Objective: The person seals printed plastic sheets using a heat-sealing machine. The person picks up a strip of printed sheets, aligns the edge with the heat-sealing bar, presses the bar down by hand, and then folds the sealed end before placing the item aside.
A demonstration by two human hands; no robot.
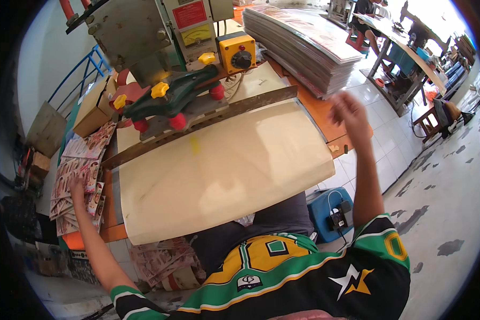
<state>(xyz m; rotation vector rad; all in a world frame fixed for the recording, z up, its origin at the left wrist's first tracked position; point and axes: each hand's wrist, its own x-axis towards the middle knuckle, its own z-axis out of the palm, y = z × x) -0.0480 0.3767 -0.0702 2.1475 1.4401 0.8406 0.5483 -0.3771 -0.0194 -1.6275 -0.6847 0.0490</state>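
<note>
My left hand [77, 185] rests on a heap of printed, colourful flat packages [82, 168] at the left edge of the worktable. Its fingers lie on the top ones and seem stretched out. Out at the right, my right hand [350, 111] is raised near the table's right end, in front of a tall stack of printed sheets [304, 50]. Its fingers look bent but are smeared by motion; nothing shows clearly in them. Between my hands a wide cream-coloured sheet [224, 170] covers the table front and curves down over my lap.
Behind the sheet stands a press machine with a dark green clamp frame [170, 98], a metal bar [208, 122] and a yellow dial box [237, 53]. A cardboard box [96, 106] sits at left. A blue case [329, 216] stands on the floor. A person [365, 26] sits far right.
</note>
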